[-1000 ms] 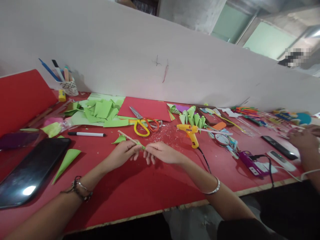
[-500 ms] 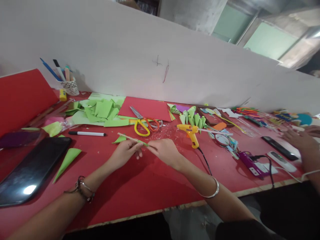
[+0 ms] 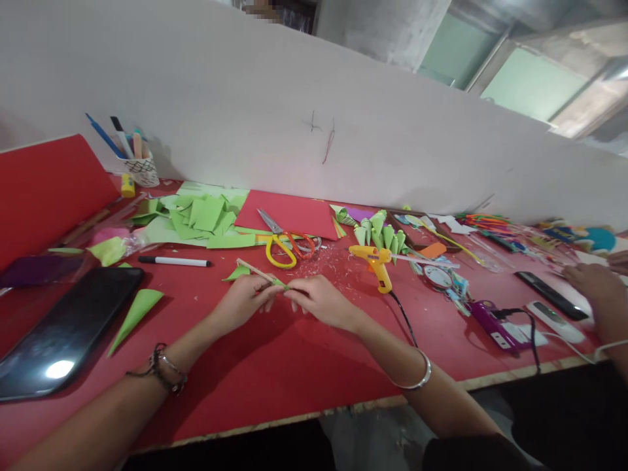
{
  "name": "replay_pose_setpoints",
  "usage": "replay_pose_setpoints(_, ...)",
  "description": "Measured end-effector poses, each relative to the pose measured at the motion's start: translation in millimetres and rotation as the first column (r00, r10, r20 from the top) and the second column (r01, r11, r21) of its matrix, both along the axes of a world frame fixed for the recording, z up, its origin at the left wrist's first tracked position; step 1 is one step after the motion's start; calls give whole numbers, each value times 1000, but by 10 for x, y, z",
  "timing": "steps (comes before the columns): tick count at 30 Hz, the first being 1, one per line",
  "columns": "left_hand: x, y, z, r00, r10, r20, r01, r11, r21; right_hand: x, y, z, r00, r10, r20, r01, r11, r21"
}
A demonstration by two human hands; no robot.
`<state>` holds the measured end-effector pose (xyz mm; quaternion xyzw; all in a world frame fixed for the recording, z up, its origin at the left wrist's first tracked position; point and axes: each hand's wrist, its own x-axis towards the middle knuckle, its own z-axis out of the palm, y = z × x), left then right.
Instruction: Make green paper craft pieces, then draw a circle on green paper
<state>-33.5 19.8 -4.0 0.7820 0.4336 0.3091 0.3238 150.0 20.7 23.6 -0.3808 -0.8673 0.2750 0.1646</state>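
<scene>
Between my two hands is a thin wooden stick [image 3: 254, 270] with a green paper strip [image 3: 279, 282] at its near end. My left hand [image 3: 243, 302] is closed around the stick, thumb on top. The fingertips of my right hand [image 3: 321, 301] pinch the green strip where it meets the stick, touching my left fingers. A piece of green paper [image 3: 237, 272] lies just behind my left hand. Beyond the hands rest scissors [image 3: 281, 243] with yellow and orange handles. A rolled green paper cone [image 3: 136, 318] lies left of my left forearm.
A yellow glue gun [image 3: 377, 263] stands right of my right hand, its cord running to a purple power strip [image 3: 501, 330]. Green paper pieces [image 3: 201, 216], finished-looking green cones [image 3: 377, 232], a marker [image 3: 174, 261] and a phone [image 3: 73, 327] lie about. Another person's hand [image 3: 596, 281] is at far right.
My right hand's fingers have shifted slightly and spread lower at the stick's end. Both hands stay at the same spot; the view has moved a little.
</scene>
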Motion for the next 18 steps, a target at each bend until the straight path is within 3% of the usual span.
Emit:
replay_pose_setpoints(3,13,-17,-4,1000,16,10,-15,999,-41,-2,4,-3,1000,4,1,-4,1000,-3)
replay_pose_setpoints(8,77,-39,18,988,84,132,-57,978,-201,-6,8,-33,990,-107,93,90,980,179)
replay_pose_setpoints(18,194,-95,6,935,270,229,-224,953,-205,-45,-21,-89,912,-300,279,123,850,513)
